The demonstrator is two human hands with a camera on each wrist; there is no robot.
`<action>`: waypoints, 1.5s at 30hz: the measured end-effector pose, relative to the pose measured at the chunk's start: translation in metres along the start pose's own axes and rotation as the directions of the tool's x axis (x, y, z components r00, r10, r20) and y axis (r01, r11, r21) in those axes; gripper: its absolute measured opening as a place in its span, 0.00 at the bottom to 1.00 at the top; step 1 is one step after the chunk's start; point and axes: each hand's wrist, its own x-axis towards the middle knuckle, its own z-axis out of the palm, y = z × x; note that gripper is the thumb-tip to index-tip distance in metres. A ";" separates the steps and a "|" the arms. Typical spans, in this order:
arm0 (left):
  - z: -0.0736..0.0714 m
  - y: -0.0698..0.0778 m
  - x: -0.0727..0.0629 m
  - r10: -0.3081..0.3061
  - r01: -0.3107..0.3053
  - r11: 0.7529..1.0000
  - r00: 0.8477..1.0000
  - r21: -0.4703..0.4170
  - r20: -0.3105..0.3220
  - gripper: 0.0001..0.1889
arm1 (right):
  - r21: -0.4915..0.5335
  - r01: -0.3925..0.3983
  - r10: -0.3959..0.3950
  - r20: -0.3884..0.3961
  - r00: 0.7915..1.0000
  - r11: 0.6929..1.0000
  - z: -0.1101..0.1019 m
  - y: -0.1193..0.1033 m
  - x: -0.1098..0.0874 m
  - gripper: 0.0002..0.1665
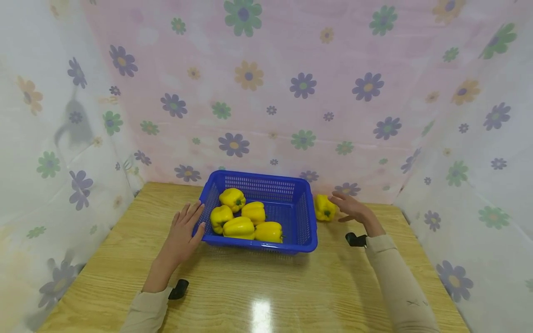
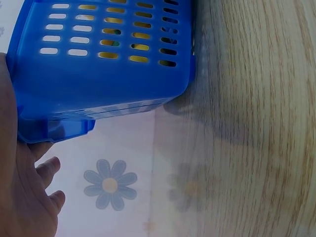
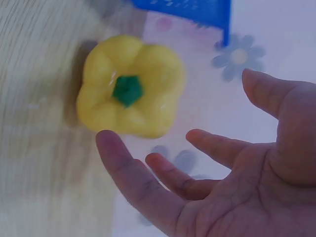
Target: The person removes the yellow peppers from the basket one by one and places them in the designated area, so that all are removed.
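Note:
A blue perforated basket (image 1: 258,243) stands on the table with several yellow bell peppers (image 1: 239,228) gathered in its left half. My left hand (image 1: 183,233) rests against the basket's left rim, fingers extended; in the left wrist view the hand (image 2: 24,187) touches the rim's outer edge. Just outside the basket's right side sits another yellow bell pepper (image 1: 324,208), its green stem facing the right wrist camera. Beside that pepper (image 3: 131,86) is my right hand (image 3: 237,182), fingers spread and slightly bent, nothing gripped. Whether a fingertip touches the pepper I cannot tell.
The wooden table (image 1: 233,286) reaches back to a pink flowered cloth wall (image 1: 275,92). White flowered cloth (image 1: 491,194) hangs along both sides. A black wrist mount (image 1: 356,239) sits on each forearm.

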 end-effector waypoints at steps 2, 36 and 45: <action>-0.001 0.000 0.000 0.001 -0.001 1.000 1.000 0.002 0.000 0.29 | -0.033 0.024 -0.024 -0.006 1.000 0.999 0.003 -0.007 -0.006 0.45; -0.003 -0.002 0.000 -0.002 0.002 1.000 1.000 0.013 0.015 0.30 | -0.443 0.360 -0.328 0.152 0.933 0.821 0.097 -0.135 -0.066 0.35; -0.003 0.000 -0.001 0.003 -0.003 1.000 1.000 0.014 0.023 0.30 | -0.487 0.342 -0.284 0.191 0.939 0.803 0.110 -0.143 -0.050 0.32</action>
